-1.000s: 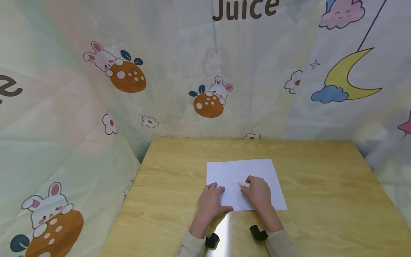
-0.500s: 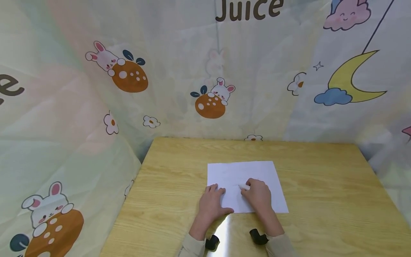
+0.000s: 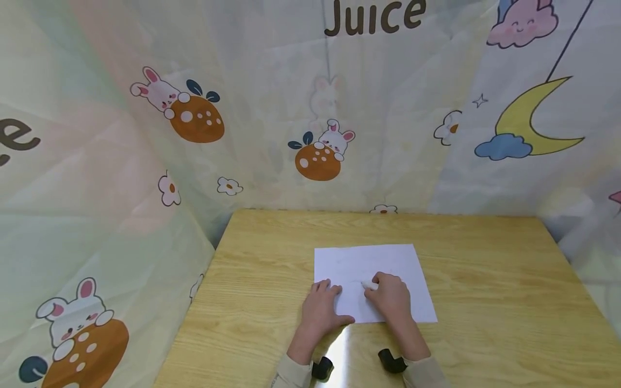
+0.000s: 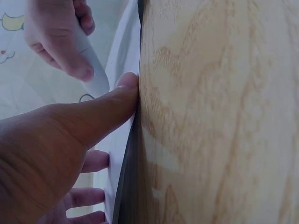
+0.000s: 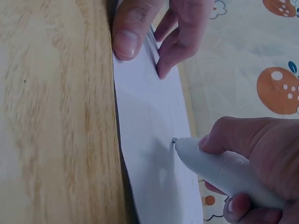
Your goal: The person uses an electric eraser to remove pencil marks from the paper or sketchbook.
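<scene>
A white sheet of paper [image 3: 339, 261] lies on the wooden table. My left hand [image 3: 320, 308] rests on its near left part with straight, spread fingers, the thumb along the near edge. In my right hand [image 3: 392, 296] is a thick white pen [image 5: 212, 165], pinched between thumb and fingers. Its small dark tip touches the paper near the middle, as the right wrist view shows. Faint thin marks show on the sheet near the tip. In the left wrist view, the left thumb [image 4: 105, 112] overlaps the pen's lower end.
The wooden table [image 3: 499, 280] extends around the sheet on all sides. Behind it and at the left hangs a printed cloth [image 3: 262, 70] with rabbits, fruit and a moon. Black devices [image 3: 391, 361] are strapped at both wrists beside the beige sleeves.
The head view has shifted slightly. Both hands stay in nearly the same place on the paper, and the pen tip has moved only very little.
</scene>
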`<state>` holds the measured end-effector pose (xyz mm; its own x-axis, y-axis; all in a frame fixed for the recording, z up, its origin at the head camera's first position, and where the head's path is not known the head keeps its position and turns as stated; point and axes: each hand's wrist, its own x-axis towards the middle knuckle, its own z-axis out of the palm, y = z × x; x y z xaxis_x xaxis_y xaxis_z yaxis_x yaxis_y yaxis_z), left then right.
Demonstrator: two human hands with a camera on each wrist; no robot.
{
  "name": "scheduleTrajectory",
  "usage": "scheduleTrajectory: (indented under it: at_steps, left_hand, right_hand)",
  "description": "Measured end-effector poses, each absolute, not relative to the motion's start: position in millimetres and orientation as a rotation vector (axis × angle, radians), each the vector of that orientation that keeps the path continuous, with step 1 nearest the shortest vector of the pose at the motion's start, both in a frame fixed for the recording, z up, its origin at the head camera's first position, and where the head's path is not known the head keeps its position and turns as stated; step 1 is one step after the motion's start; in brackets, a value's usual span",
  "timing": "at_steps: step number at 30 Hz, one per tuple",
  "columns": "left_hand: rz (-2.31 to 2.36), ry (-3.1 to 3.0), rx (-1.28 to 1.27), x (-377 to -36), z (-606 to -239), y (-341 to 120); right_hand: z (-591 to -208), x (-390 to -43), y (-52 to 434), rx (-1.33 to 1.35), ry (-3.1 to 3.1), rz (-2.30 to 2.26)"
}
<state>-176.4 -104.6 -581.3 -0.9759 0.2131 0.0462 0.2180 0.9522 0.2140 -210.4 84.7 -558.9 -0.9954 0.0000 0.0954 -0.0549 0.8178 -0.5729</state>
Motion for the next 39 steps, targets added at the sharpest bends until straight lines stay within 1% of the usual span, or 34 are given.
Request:
scheduleTrajectory:
  at_steps: [14,27,32,37,39]
  left_hand:
    - [-0.358,-3.068,-0.331,-177,-581,-107]
    - [-0.355,-3.080,-0.349,-178,-583,-107]
    - [-0.344,-3.050,-0.343,-180,-582,-106]
    - [-0.353,-3.063,-0.370,-179,-585,-107]
    - [-0.350,-3.055,-0.360,-179,-586,-107]
  right_hand:
    - [-556,-211,79,0.073,-2.904,0.919]
    - [-554,-210,77,0.048,-2.913,0.905]
    - [-553,-212,76,0.107,-2.889,0.886]
    - [-554,-210,76,0.078,-2.938,0.873]
    - [-555,-212,74,0.104,-2.933,0.874]
